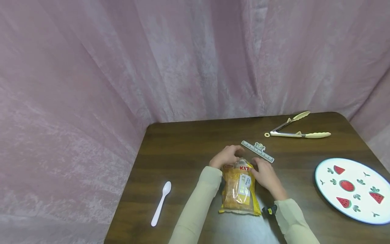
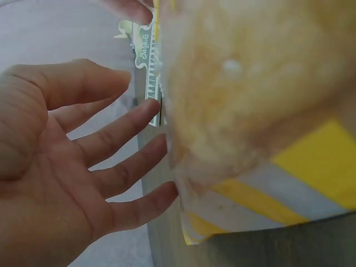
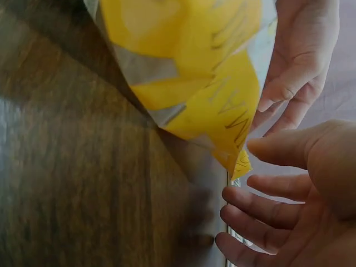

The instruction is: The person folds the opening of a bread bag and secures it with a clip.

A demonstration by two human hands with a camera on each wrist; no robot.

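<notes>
Bread bag point(image 1: 236, 193): is lying on the worktop point(image 1: 189, 145), its upper end sitting between both grips.
Left grip point(image 1: 226, 156): is holding nothing; its fingers are spreading loosely, tips lying at the bag's side, contact being hard to tell.
Right grip point(image 1: 267, 174): is holding nothing; thumb and fingers are standing apart beside a yellow bag corner.
Slip risk: smooth film could be sliding from the fingertips if only its edge is being caught.
Crush risk: the bread could be denting if both grips are pressing inward too hard.
Clip risk: the clip point(image 1: 258, 149) is lying just beyond the bag, so a straying finger could be nudging it away.
Counts: one bag, one clip, one pair of tongs point(image 1: 287, 134), one spoon point(image 1: 161, 203) and one plate point(image 1: 365, 190) are sharing the worktop; two grips are flanking the bag.
</notes>
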